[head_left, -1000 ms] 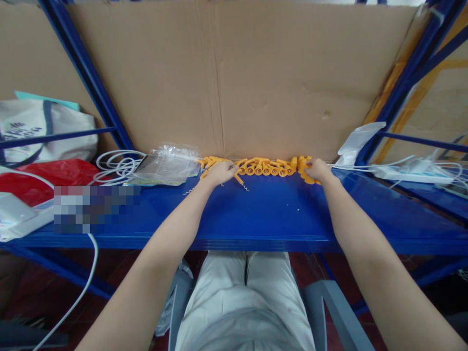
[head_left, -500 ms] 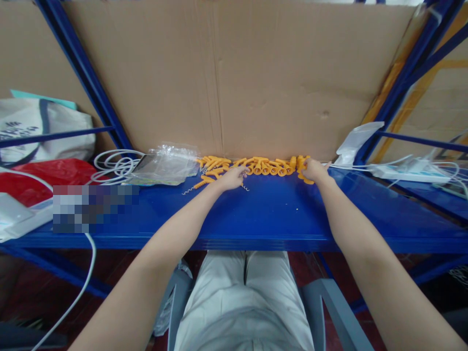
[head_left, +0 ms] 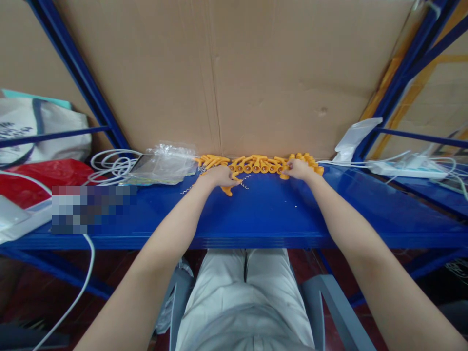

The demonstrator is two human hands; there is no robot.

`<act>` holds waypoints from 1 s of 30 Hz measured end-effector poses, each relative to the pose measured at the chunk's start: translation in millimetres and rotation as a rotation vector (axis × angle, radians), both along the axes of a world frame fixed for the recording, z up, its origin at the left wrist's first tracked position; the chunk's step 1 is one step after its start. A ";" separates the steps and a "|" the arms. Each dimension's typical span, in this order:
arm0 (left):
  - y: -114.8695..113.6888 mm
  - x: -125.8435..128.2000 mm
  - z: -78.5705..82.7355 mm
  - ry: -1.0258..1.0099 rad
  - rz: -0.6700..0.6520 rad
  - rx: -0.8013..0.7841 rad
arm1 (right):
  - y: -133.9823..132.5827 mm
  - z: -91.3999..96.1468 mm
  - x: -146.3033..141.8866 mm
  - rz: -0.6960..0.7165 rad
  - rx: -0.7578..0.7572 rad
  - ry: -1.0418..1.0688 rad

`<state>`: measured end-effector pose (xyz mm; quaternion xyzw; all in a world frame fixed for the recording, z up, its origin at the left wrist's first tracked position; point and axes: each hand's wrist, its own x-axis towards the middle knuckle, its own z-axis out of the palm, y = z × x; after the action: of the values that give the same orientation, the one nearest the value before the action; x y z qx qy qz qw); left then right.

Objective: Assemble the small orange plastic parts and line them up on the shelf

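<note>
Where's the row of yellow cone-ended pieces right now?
In the head view, the yellow row sits centrally along the blue table's back edge, before the cardboard, between the left hand and right hand.

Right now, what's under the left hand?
An orange piece juts out on the near side of the left hand; a wire spiral shows left of its wrist. Whatever lies directly beneath the palm is covered.

soft light falls (one patch (head_left: 86, 209) is pixelated).

From head height, one camera looks forward and down at the nearby blue table (head_left: 256, 214).
</note>
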<state>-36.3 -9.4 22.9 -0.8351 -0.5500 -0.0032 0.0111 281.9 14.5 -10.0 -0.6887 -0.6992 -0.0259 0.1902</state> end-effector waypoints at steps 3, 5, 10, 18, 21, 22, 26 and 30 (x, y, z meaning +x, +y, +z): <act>-4.6 1.1 4.1 0.067 0.038 -0.094 | 2.4 -4.1 -5.7 0.045 -0.080 0.032; -7.6 2.8 5.3 0.051 0.061 -0.129 | 2.8 -5.9 -9.1 0.049 -0.102 0.060; -12.9 4.6 6.7 -0.015 0.092 -0.172 | -1.8 -5.3 -19.1 0.064 -0.118 0.056; -0.6 5.2 -5.9 -0.194 0.023 0.159 | -19.3 5.0 -43.0 0.105 -0.109 -0.066; 2.0 6.6 -10.3 -0.249 0.029 0.209 | -19.6 5.0 -47.7 0.176 -0.058 -0.137; 2.1 7.3 -11.1 -0.253 0.034 0.213 | -18.8 4.4 -48.4 0.204 -0.043 -0.160; 1.2 10.1 -13.4 -0.236 0.042 0.220 | -14.6 0.5 -48.2 0.304 0.022 -0.198; 1.6 11.7 -15.5 -0.213 0.058 0.225 | -13.1 -1.7 -46.9 0.330 0.056 -0.195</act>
<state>-24.6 -7.8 7.4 -0.8071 -0.5684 -0.1530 0.0464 235.0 1.3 -11.7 -0.5534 -0.8167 -0.0806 0.1425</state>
